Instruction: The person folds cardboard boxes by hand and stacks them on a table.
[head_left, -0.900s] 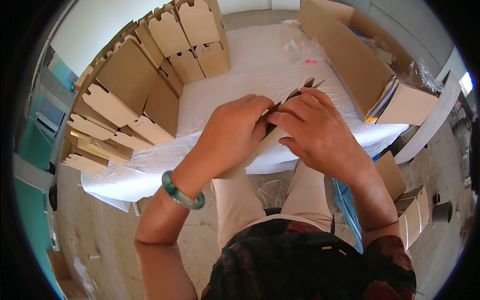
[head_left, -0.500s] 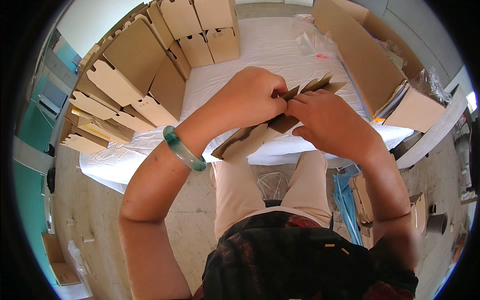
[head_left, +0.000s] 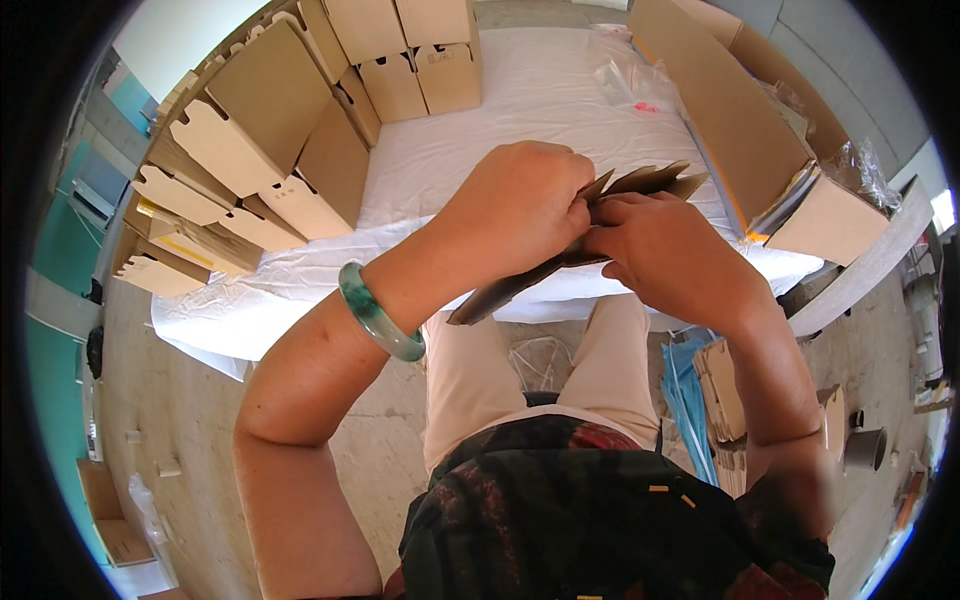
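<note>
Between my two hands is a piece of folded brown cardboard (head_left: 510,288), held slantwise above my lap at the table's near edge. Its flaps stick up beyond my right fingers, and its lower left end is ragged in outline. My left hand (head_left: 530,200), with a green bangle (head_left: 380,312) at the wrist, is closed on the cardboard's upper middle. Right beside it, my right hand (head_left: 680,245) grips the same piece with curled fingers. The two hands nearly touch and hide the middle of the cardboard.
Stacked cardboard boxes (head_left: 270,100) line the left and back of the white-covered table (head_left: 540,90). A large open carton (head_left: 730,110) stands at the right, near a clear plastic bag (head_left: 635,85). Flat cardboard pieces (head_left: 720,390) and blue sheeting (head_left: 683,385) are below right.
Both hands have shifted slightly right with the cardboard. The cardboard has tilted, so less of its pale lower face shows. My view has shifted a little.
</note>
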